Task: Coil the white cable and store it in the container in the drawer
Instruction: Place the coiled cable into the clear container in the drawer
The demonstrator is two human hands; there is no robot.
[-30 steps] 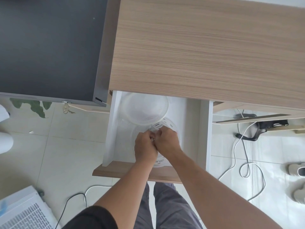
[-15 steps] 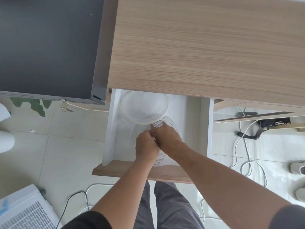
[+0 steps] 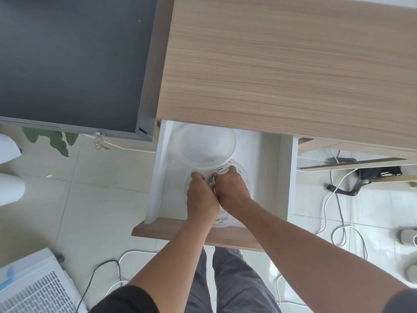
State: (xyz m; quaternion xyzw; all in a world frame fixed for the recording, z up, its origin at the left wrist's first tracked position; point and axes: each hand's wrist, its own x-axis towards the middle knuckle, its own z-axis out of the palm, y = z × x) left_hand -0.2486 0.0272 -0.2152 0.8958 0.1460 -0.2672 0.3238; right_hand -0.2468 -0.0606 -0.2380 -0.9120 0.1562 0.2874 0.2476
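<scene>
Both hands are down in the open drawer (image 3: 286, 177), pressed together over the clear round container (image 3: 244, 188) near its front edge. The left hand (image 3: 202, 197) and right hand (image 3: 232, 189) have their fingers curled in around something small between them, probably the white cable (image 3: 212, 179), though only a sliver shows. This looks like the storing step; next the coil must be let go inside and the lid (image 3: 204, 146), lying toward the drawer's back edge, fitted on. The hands cover most of the cable, so whether the coil is neat I cannot tell.
</scene>
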